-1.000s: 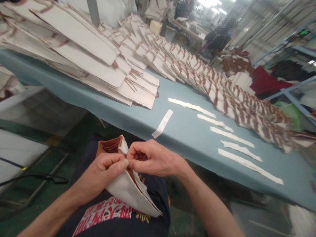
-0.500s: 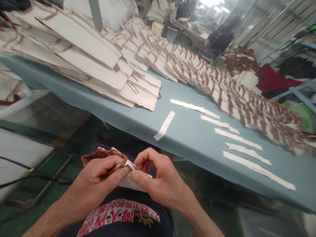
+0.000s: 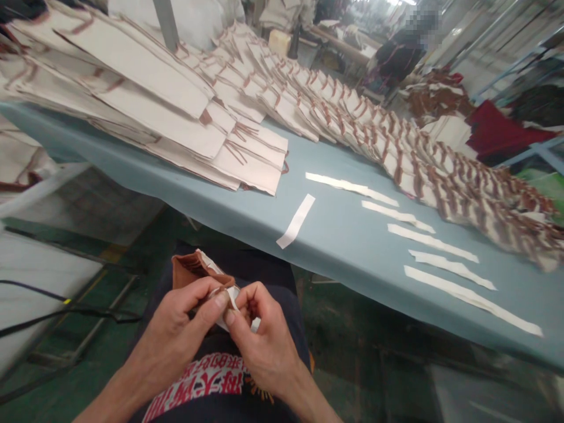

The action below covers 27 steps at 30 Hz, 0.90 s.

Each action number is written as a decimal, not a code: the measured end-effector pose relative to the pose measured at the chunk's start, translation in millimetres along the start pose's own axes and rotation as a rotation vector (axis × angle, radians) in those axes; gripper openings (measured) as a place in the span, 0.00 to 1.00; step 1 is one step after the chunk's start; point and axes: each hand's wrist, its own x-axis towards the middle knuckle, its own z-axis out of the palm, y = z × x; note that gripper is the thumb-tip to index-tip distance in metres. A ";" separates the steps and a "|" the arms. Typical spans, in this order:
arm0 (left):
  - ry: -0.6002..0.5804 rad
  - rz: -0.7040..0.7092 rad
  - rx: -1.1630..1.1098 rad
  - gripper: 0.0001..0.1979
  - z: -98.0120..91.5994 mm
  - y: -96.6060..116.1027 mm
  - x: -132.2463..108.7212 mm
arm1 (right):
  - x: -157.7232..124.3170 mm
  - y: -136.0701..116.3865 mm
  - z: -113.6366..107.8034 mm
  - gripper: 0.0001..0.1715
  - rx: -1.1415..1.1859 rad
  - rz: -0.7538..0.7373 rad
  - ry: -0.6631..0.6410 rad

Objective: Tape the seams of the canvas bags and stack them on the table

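A brown and off-white fabric piece [image 3: 189,271] is held over my lap. My left hand [image 3: 185,326] is closed on it, the thumb pressing near its right end. My right hand [image 3: 261,326] pinches a white strip [image 3: 232,295] at that same end, close beside the left thumb. The fingertips of both hands nearly meet. Whether the white strip is fixed to the brown fabric cannot be seen. Beyond my hands, a short white strip [image 3: 296,222] lies near the front edge of the blue-covered table [image 3: 343,247].
Stacked off-white fabric pieces with brown trim [image 3: 145,94] fill the table's left side. Overlapping rows of similar pieces [image 3: 352,117] run along the back. Several white strips [image 3: 471,299] lie at the right. A dark cable [image 3: 88,314] hangs at left. A person [image 3: 399,53] is in the background.
Both hands have drawn closer together, the right hand moving left. The fabric piece has turned, so more of its brown folds show. The camera view has shifted slightly.
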 end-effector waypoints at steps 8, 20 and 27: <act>0.009 0.057 -0.023 0.26 -6.6 3.0 2.6 | -4.3 -15.6 2.1 0.09 -0.105 -0.146 0.071; -0.221 0.341 -0.020 0.13 -29.7 16.6 -12.3 | -21.5 -8.1 -8.2 0.14 -0.253 -0.505 0.109; -0.279 0.292 -0.027 0.09 -42.8 8.7 -15.5 | 16.4 -41.6 -46.1 0.12 -0.163 -0.561 -0.307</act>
